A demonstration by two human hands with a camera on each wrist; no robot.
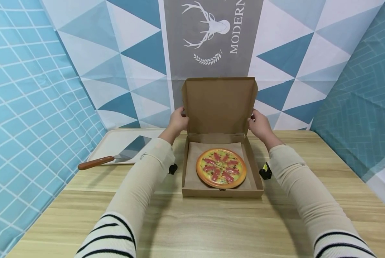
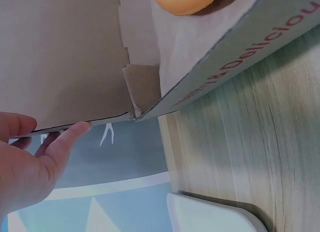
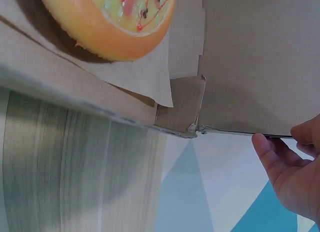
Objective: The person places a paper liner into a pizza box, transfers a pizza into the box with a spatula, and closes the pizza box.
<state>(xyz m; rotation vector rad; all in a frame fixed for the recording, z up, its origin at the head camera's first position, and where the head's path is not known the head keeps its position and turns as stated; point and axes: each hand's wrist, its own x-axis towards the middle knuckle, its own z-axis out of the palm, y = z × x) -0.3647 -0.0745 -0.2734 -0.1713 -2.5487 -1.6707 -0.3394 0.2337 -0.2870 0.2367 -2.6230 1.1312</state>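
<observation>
A cardboard pizza box (image 1: 222,192) stands on the table with its lid (image 1: 218,104) raised upright at the back. Inside, a round pizza (image 1: 221,168) with red toppings lies on brown paper (image 1: 191,172). The left hand (image 1: 178,121) holds the lid's left edge, its fingers curled round the cardboard; the left wrist view shows the thumb and fingers (image 2: 75,132) on either side of that edge. On the opposite side, the right hand (image 1: 259,124) pinches the lid's right edge, fingertips (image 3: 261,142) behind it in the right wrist view.
Left of the box lies a white tray (image 1: 118,138). A pizza server (image 1: 95,163) rests across it, its wooden handle reaching past the front rim. Patterned wall coverings (image 1: 140,53) rise behind and beside the wooden table (image 1: 192,222).
</observation>
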